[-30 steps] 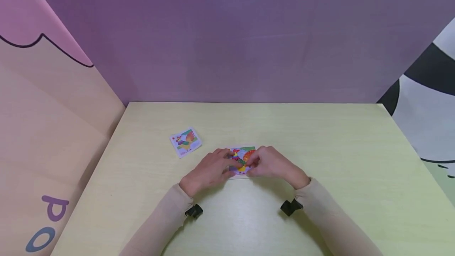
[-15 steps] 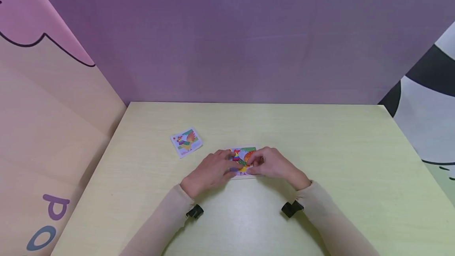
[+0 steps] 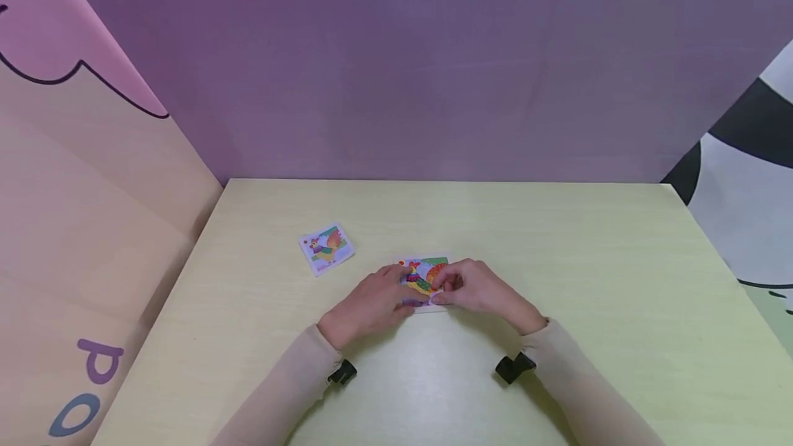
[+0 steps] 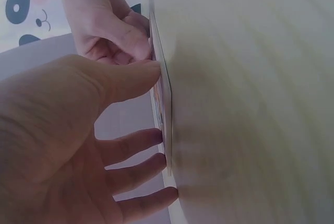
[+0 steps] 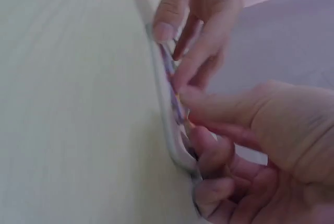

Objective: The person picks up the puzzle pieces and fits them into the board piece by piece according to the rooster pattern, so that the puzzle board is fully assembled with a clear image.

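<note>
A small puzzle board point(image 3: 425, 268) with a colourful rooster picture lies flat on the table between both hands. My left hand point(image 3: 367, 303) rests on its left part with fingers spread and fairly straight; in the left wrist view the thumb point(image 4: 136, 78) touches the board's edge. My right hand point(image 3: 480, 292) is at the lower right corner, fingers curled. In the right wrist view, thumb and forefinger pinch what looks like a puzzle piece point(image 5: 188, 125), tilted up from the raised-rim board point(image 5: 163, 85). The hands cover much of the picture, and the piece is mostly hidden.
A square card point(image 3: 327, 249) with a similar rooster picture lies to the upper left of the board. The pale wooden table point(image 3: 595, 253) meets a purple wall point(image 3: 434, 67) behind and printed panels point(image 3: 118, 226) at the sides.
My left hand has shifted slightly down and to the right over the board, uncovering more of the rooster. My right hand stays at the right edge, still pinching. The card has not moved.
</note>
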Demonstrator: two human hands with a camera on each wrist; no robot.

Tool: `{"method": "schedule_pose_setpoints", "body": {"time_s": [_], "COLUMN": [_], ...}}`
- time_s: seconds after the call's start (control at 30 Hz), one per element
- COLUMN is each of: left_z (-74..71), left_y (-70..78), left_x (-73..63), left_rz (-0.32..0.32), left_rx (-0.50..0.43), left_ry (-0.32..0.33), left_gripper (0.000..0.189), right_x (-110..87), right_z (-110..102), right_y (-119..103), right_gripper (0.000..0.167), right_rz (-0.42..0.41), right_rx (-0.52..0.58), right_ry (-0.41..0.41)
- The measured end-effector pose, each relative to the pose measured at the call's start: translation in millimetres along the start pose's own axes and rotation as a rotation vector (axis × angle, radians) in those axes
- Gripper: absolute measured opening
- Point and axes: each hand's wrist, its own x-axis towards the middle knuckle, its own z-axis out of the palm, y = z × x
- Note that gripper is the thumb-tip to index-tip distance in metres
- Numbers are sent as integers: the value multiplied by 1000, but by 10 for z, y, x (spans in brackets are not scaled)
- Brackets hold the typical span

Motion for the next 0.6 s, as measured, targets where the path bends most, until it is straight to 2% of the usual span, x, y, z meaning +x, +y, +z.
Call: {"method": "schedule_pose_setpoints", "body": {"time_s": [0.17,0.27,0.6], "left_z": [21,22,11], "left_y": [3,13,19], "left_x": [4,5,-12], "left_rz": [-16,-31,-54], "left_rx": [20,17,20], "left_ry": [-18,-29,-27], "left_gripper": [32,32,32], "right_x": [-69,-123,-381], "right_z": [-73,-141,-422], "right_y": [123,200,412], "right_gripper": [12,12,15], "right_rz": [-32,-40,20], "right_rx": [41,29,-5], "right_ry": [11,36,112]}}
